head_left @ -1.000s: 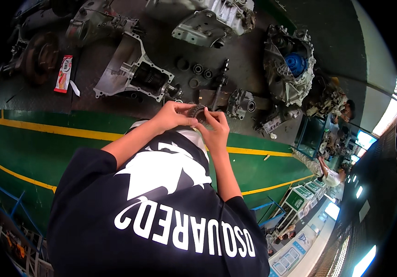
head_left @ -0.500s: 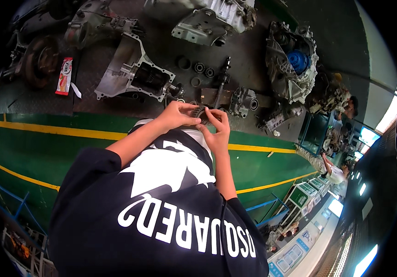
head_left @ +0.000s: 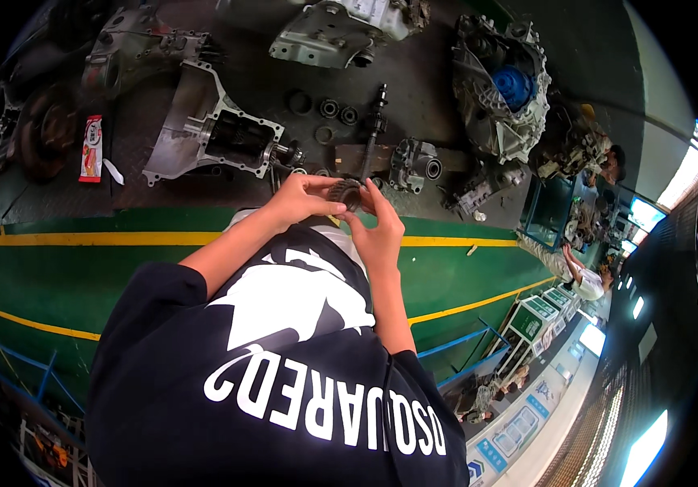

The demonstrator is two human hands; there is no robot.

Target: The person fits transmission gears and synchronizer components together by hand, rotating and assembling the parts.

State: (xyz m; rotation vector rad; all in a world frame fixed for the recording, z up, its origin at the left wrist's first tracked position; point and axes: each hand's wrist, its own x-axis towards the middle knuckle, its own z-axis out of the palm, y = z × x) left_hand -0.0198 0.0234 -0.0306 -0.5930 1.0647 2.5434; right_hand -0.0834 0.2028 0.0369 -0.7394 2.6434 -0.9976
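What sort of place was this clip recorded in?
Likely a mechanical workshop, perhaps for vehicle repair or training: opened metal casings resembling gearbox housings lie about, the left hand and right hand hold a toothed ring, and yellow lines mark the green floor.

Single head view, taken from above the wearer's dark shirt (head_left: 284, 381); camera is aimed steeply down and forward, yellow floor lines (head_left: 105, 239) are bent by fisheye; shirt is seen closest, left hand (head_left: 296, 201) and right hand (head_left: 380, 227) are framed mid-picture, dark work surface (head_left: 422, 97) is caught beyond, lights (head_left: 645, 450) are included far right
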